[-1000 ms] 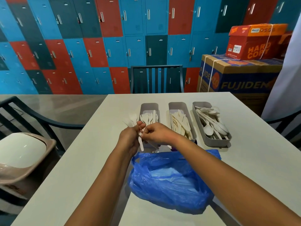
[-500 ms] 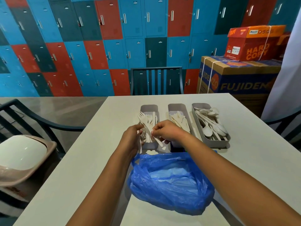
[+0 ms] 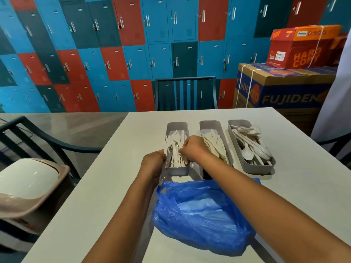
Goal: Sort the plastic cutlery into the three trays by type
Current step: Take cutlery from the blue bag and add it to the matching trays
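Three grey trays stand side by side on the white table [image 3: 114,186]. The left tray [image 3: 177,125] holds white plastic forks [image 3: 175,137], the middle tray [image 3: 209,125] holds knives [image 3: 215,141], the right tray [image 3: 252,166] holds spoons [image 3: 248,152]. My left hand [image 3: 153,161] is at the left tray's near left rim, touching the forks. My right hand [image 3: 193,148] hovers over the same tray, fingers pinched on the forks inside it. A crumpled blue plastic bag [image 3: 201,215] lies in front of the trays, beneath my forearms.
A dark chair [image 3: 185,93] stands at the table's far side, another chair [image 3: 28,137] at the left. A bin with a white swing lid [image 3: 26,179] sits at the lower left. Cardboard boxes [image 3: 284,88] are stacked at the back right, before coloured lockers.
Both hands moved forward with a bunch of forks from in front of the trays and lowered it into the left tray. The view shifted slightly downward.
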Demonstrator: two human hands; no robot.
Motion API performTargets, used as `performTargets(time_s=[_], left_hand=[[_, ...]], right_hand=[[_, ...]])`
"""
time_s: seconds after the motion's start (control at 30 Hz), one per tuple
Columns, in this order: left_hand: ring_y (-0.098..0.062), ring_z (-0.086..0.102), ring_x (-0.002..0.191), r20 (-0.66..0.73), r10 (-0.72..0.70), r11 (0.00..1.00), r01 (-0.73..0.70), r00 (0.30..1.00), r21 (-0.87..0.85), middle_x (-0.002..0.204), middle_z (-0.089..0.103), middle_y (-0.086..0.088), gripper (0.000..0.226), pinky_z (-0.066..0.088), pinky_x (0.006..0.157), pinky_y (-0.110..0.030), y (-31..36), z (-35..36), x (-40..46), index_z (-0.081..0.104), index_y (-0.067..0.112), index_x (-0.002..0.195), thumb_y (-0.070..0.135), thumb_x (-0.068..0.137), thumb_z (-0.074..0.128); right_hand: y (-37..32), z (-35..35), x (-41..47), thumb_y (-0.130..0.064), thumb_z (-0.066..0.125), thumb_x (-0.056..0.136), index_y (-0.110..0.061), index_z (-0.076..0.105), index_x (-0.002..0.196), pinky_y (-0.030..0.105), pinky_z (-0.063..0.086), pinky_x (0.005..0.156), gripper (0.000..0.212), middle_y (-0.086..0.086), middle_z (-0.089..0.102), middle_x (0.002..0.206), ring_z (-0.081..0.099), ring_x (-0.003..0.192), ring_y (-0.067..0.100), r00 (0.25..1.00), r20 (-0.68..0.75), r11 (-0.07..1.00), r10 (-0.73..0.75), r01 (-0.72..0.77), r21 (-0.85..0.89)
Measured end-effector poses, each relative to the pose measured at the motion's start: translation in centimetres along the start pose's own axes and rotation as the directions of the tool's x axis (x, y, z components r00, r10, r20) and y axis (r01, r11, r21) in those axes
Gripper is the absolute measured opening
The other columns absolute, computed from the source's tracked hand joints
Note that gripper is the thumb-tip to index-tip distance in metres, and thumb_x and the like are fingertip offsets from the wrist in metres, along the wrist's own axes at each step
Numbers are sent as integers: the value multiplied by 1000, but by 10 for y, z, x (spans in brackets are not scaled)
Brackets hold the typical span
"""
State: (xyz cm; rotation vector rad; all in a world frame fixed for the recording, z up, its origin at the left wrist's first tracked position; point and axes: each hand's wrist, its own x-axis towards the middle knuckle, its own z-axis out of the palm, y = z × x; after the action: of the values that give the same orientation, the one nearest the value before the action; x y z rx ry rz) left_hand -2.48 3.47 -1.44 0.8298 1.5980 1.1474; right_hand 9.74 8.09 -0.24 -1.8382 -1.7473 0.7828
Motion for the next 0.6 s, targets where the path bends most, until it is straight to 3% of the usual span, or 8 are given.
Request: performTargets(time_s=[0.1,0.2,0.37,0.5,0.6], left_hand=[[-21,57,62,26,41,999,-40,999,-30,66,64,-8,32,49,68,-31,1,0,-3,66,7,68,-5,83,40],[-14,54,53,41,64,998,-64,997,-7,60,62,-3,27,45,52,-21,3,-1,-6,64,7,72,-2,85,43],[-18,56,68,15,166,982,-167,986,89,91,66,-11,23,45,53,-24,5,5,2,65,6,108,8,88,54],[-20,57,76,-41,332,908,-307,942,285,102,66,-10,29,52,67,-30,11,17,13,62,9,114,14,87,56],[-15,53,84,-19,402,842,-362,915,400,107,60,-4,31,43,59,-18,17,29,17,56,11,122,17,93,52]], right_hand=[[0,5,-1,-12,64,84,-4,62,93,30,50,67,12,10,63,95,61,83,24,999,-31,998,-34,33,-54],[2,5,-5,-23,63,87,-9,58,92,28,46,65,16,6,57,88,58,79,23,995,-56,993,-85,80,-91],[7,-10,-10,-28,59,90,-12,53,81,31,46,65,19,8,61,84,60,79,24,990,-83,991,-117,111,-76],[15,-27,-16,-22,57,88,-15,53,71,24,38,52,19,1,57,75,53,68,17,987,-96,989,-132,125,-81],[22,-35,-21,-20,56,87,-11,59,76,24,40,54,15,4,60,78,56,70,19,985,-88,986,-149,142,-81]])
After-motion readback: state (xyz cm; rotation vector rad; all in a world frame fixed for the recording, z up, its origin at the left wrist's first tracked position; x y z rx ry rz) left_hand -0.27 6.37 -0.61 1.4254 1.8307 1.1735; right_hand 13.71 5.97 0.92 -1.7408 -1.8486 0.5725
